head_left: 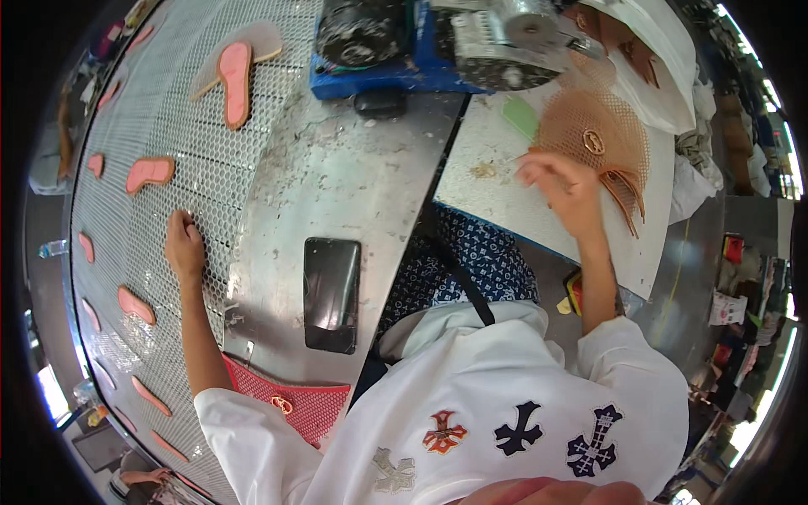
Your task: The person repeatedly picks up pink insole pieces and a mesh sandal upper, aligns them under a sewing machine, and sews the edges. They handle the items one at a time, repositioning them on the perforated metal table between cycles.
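A white bag [669, 71] at the white tabletop's [497, 181] far right corner has brown pieces [638, 61] inside. Near that tabletop's right edge lies the tan mesh piece [581, 126] — open-weave, with a gold oval emblem and thin brown straps. The right hand [566, 187] is beside it, its grip loosely parted; the left hand [184, 244] curls over the mesh belt [215, 181] — I cannot tell whether its grip holds anything.

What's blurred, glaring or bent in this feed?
All in the head view: the right hand looks blurred; the metal tabletop and black slab reflect glare; the mesh surface bows toward the fisheye rim; strip lights at right look washed out.
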Available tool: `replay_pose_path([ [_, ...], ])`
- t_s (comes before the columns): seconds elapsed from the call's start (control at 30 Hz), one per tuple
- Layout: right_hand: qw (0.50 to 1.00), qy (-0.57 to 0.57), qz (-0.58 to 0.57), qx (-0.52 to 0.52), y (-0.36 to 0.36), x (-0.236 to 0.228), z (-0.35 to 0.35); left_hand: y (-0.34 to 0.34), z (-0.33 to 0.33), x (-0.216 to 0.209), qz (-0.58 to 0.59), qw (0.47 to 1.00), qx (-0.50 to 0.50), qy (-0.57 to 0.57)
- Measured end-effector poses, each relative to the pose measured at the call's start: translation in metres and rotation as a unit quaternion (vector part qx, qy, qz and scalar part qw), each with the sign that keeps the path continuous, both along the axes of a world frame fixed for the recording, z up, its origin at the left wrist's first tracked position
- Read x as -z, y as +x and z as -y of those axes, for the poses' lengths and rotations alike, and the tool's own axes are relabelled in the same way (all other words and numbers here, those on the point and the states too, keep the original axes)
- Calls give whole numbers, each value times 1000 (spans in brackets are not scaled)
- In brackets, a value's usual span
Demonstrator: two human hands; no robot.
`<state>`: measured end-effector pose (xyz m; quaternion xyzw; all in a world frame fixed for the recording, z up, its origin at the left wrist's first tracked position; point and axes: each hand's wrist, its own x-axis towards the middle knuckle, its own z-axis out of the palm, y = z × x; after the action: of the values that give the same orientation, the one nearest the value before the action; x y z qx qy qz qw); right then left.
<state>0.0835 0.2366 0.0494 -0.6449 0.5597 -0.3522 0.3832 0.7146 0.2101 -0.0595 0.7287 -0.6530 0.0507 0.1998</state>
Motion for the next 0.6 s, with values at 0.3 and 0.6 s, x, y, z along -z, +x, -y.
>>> replay_pose_path([
  [0.3, 853, -261, -452, 18, -76, 5, -2, -38, 4, -40, -212, 975, -17, -57],
  [0.6, 875, -442, -111, 160, 1, -17, -37, -344, -66, -129, -429, 801, 401, 116],
])
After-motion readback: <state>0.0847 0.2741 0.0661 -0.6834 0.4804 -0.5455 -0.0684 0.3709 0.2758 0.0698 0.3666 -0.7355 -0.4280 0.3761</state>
